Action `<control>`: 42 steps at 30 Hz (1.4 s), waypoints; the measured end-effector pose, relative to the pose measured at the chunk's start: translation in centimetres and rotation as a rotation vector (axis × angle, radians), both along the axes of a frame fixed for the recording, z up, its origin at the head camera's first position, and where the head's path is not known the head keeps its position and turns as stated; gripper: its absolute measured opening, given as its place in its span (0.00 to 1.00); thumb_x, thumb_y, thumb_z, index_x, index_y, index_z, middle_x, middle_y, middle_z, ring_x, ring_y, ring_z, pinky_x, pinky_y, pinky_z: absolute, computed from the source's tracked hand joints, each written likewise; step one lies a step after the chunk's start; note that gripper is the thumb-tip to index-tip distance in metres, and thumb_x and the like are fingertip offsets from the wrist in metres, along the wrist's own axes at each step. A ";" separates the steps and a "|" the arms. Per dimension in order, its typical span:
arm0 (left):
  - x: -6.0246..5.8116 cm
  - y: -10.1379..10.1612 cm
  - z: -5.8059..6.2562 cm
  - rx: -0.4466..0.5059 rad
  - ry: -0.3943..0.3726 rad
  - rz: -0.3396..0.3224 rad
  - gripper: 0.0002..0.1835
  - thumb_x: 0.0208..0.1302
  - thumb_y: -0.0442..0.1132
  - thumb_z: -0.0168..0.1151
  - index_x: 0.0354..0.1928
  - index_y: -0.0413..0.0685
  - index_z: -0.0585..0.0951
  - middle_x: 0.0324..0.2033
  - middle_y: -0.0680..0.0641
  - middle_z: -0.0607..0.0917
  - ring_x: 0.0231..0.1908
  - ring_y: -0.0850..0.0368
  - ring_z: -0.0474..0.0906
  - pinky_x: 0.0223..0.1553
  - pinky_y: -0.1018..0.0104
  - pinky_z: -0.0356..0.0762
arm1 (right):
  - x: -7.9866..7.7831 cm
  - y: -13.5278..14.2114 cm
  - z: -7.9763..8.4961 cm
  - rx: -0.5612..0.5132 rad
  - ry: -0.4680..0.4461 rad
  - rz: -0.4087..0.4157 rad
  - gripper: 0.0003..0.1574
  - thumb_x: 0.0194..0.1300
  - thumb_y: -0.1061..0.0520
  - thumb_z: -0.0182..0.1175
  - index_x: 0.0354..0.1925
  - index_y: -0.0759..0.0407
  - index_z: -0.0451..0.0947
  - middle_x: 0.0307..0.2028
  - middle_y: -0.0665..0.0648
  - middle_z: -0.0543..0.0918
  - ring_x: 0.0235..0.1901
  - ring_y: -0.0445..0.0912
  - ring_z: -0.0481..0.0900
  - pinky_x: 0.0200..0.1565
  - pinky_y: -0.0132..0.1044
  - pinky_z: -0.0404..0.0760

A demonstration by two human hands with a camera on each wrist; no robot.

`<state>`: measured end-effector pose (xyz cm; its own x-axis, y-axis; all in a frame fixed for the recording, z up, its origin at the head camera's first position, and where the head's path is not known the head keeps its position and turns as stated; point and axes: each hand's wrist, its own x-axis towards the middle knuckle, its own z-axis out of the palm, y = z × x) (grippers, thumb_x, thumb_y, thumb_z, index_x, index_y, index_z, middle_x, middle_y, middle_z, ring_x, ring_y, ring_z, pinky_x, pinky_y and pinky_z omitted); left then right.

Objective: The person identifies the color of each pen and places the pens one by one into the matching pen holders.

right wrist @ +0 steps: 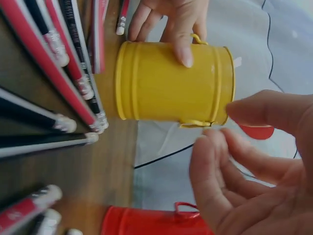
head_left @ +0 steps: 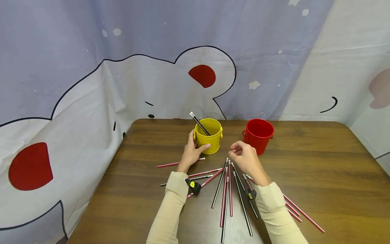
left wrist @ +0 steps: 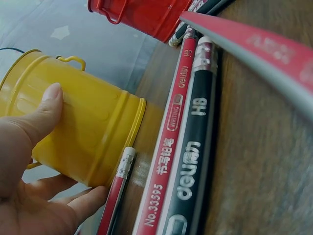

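On the wooden table stands a small yellow metal bucket (head_left: pixel 208 142). Black pencils (head_left: pixel 199 123) with white erasers lean inside it. My left hand (head_left: pixel 191 152) holds the bucket from its left side, the thumb on the near wall and the fingers (left wrist: pixel 88 203) round the far side. To the right, my right hand (head_left: pixel 245 157) hovers over the near pencils with its fingers loosely bent and nothing between them. A gap separates its thumb from the fingertips in the right wrist view. Beyond it stands a red metal bucket (head_left: pixel 258 135).
Several red and black pencils (head_left: pixel 230 193) fan out on the table (head_left: pixel 320 162) below the hands. More red pencils (head_left: pixel 304 213) lie under and beside the right sleeve. Others lie round the left wrist, one red pencil (head_left: pixel 167 165) close to the left hand. A printed curtain (head_left: pixel 146 78) hangs behind.
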<state>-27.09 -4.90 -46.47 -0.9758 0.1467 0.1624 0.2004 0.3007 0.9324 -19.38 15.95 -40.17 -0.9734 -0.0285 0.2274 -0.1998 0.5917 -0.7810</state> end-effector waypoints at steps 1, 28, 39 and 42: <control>0.0 0.0 0.0 0.001 0.001 -0.001 0.46 0.52 0.50 0.67 0.69 0.61 0.50 0.64 0.47 0.64 0.62 0.53 0.63 0.62 0.58 0.62 | 0.0 0.1 -0.3 0.021 -0.027 -0.003 0.07 0.53 0.63 0.59 0.34 0.63 0.77 0.28 0.56 0.81 0.28 0.46 0.79 0.35 0.37 0.78; 0.0 0.1 -0.3 -0.037 0.017 0.006 0.47 0.52 0.50 0.67 0.69 0.64 0.49 0.64 0.47 0.65 0.62 0.53 0.64 0.61 0.57 0.64 | 0.7 0.8 -3.1 0.358 -0.270 0.021 0.10 0.42 0.66 0.57 0.14 0.57 0.67 0.13 0.49 0.63 0.18 0.44 0.62 0.18 0.34 0.59; 0.0 0.1 -0.1 -0.030 0.012 0.001 0.47 0.52 0.49 0.67 0.69 0.64 0.49 0.65 0.47 0.63 0.63 0.53 0.62 0.62 0.57 0.62 | 0.9 0.3 -2.8 0.437 -0.367 -0.074 0.08 0.43 0.60 0.59 0.17 0.56 0.68 0.19 0.56 0.72 0.21 0.50 0.69 0.20 0.40 0.64; 0.2 0.0 -0.1 -0.025 0.004 0.009 0.47 0.53 0.49 0.67 0.69 0.65 0.49 0.65 0.47 0.63 0.63 0.52 0.63 0.62 0.57 0.62 | 0.9 0.0 -2.7 0.456 -0.371 -0.079 0.10 0.43 0.59 0.59 0.15 0.55 0.66 0.19 0.56 0.71 0.21 0.51 0.69 0.20 0.41 0.64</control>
